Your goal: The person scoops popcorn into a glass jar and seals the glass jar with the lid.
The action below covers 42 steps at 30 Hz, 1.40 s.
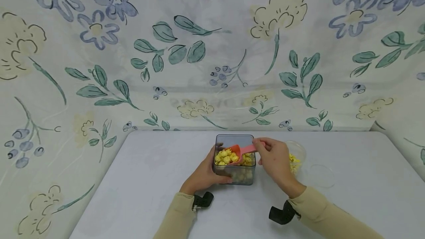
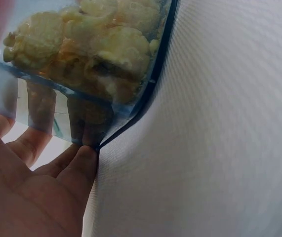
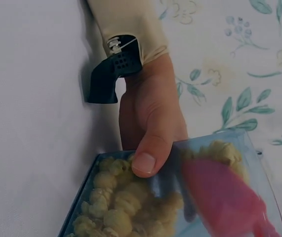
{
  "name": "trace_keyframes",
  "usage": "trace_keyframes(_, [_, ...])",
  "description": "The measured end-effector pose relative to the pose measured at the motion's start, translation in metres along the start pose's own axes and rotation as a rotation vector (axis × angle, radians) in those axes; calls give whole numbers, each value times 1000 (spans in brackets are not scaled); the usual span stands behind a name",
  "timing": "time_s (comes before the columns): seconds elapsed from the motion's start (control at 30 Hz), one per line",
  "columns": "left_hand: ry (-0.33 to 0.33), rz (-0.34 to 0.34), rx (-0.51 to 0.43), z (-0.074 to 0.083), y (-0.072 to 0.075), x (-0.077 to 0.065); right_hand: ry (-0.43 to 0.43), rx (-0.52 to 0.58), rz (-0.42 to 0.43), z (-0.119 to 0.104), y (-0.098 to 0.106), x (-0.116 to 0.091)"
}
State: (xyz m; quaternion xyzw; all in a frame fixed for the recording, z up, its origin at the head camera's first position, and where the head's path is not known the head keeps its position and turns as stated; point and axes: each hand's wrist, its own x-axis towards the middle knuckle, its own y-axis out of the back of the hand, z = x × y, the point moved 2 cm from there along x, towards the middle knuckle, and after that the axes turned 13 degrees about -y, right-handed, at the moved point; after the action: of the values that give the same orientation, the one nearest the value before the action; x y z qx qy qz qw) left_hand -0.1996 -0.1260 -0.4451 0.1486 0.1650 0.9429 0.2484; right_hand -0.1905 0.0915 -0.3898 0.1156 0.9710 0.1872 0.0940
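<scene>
A clear grey-blue square container (image 1: pixel 241 177) holds yellow popcorn (image 1: pixel 246 159). My left hand (image 1: pixel 203 174) grips it from the left, thumb across the front wall and fingers behind; in the left wrist view the fingers show through the clear wall. My right hand (image 1: pixel 273 159) pinches the handle of a pink scoop (image 1: pixel 248 149) at the container's right rim. The scoop's bowl lies inside the container, with popcorn pieces heaped at it. In the right wrist view the scoop (image 3: pixel 224 195) is seen in the container, with the left thumb (image 3: pixel 148 155) over the wall; the right hand is out of that view.
A clear round tub (image 1: pixel 300 148) with more popcorn stands behind the right hand, partly hidden by it. A clear round lid (image 1: pixel 320 175) lies flat on the white table (image 1: pixel 139 180) to its right. A flowered cloth (image 1: pixel 232 54) hangs behind the table.
</scene>
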Motion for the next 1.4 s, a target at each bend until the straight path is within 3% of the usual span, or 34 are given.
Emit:
trace_keyframes(0.47, [-2,3,4,0,0,-1,-42,35,24,2,4,-5])
trace_keyframes(0.7, [-3,-6,-14,-1,-1,-2,-13,38,39,2,1,-6])
trace_keyframes(0.9, [-6,4,-11,0,-1,-1,11,51,-57,0,-6,-9])
trace_keyframes(1.0, [-8,-1,-12,1,-1,-1,-2,55,-75,0,-8,-9])
trace_keyframes(1.4, [-7,-5,-2,0,0,0,-96,72,-20,3,-1,-5])
